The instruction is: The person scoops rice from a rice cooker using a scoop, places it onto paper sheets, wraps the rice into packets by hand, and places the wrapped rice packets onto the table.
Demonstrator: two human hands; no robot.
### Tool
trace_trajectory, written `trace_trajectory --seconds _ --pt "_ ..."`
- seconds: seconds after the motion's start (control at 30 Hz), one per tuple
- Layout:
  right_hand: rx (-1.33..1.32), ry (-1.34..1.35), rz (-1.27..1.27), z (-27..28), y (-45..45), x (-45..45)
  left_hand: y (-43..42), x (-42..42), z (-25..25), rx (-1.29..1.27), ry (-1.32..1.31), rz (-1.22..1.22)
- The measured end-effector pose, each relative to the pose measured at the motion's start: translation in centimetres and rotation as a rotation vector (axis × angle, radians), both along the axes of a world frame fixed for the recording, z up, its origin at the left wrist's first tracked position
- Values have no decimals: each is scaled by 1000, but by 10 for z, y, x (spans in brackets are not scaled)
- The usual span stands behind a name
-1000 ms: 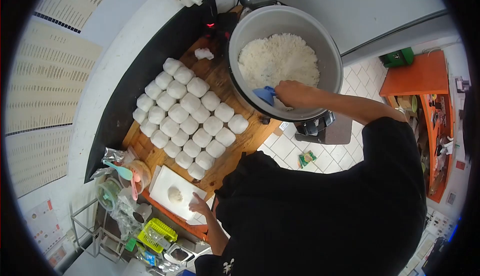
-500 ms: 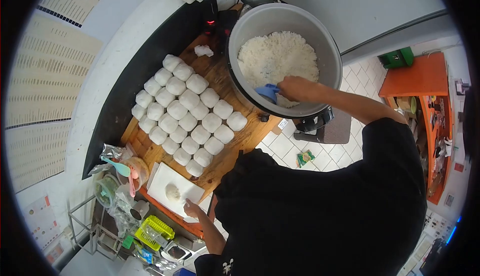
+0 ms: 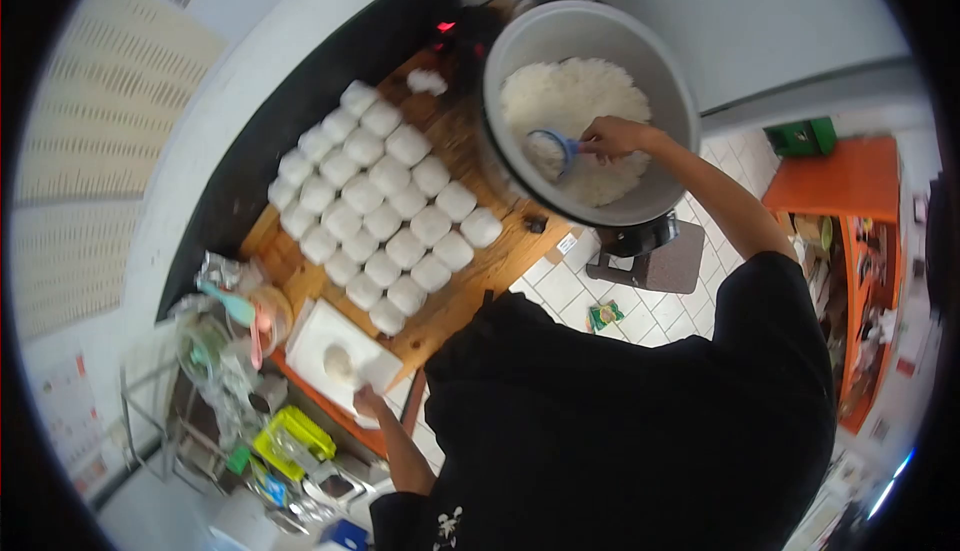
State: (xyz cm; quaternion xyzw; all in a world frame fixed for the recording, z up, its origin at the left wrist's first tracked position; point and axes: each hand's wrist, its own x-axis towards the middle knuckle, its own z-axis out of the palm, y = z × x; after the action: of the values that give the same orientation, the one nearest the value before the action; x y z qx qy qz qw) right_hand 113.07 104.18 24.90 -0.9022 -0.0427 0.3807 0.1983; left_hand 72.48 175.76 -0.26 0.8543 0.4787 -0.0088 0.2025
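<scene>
Many white balls (image 3: 383,221) sit in rows on the wooden desk (image 3: 497,264). The right hand (image 3: 617,140) holds a blue scoop (image 3: 570,151) with rice in it, inside the big pot (image 3: 570,29). The left hand (image 3: 368,403) is at the edge of the white sheet (image 3: 352,336), near 1 rice lump (image 3: 339,363), by the desk's bottom end. It looks blurry, so I cannot tell if its fingers are wide.

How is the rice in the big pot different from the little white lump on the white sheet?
The rice in the pot is a wide heap; the lump on the sheet is small and roundish. The right hand holds a blue scoop at the rice; the left hand is near the lump. Both look white.
</scene>
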Motion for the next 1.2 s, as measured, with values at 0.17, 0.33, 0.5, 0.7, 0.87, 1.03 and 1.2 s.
trace_trajectory --seconds 0.17,0.33,0.5,0.7,0.87,1.03,1.2 --pt "209 -1012 -154 69 90 0 37 -26 -33 29 -244 -64" --pt "1026 -269 -32 33 285 -102 43 8 22 -228 -125 178" --pt "628 1133 51 -129 502 -238 53 20 45 -730 -298 265" --pt "554 1063 -718 -194 576 -308 68 17 60 -570 -138 511" --pt "726 503 -653 -232 557 -296 80 -17 70 -934 -125 512" --pt "509 260 -76 -218 535 -283 84 -41 64 -1000 -310 204" --pt "334 216 456 -226 527 -264 96 -48 64 -796 -71 -86"
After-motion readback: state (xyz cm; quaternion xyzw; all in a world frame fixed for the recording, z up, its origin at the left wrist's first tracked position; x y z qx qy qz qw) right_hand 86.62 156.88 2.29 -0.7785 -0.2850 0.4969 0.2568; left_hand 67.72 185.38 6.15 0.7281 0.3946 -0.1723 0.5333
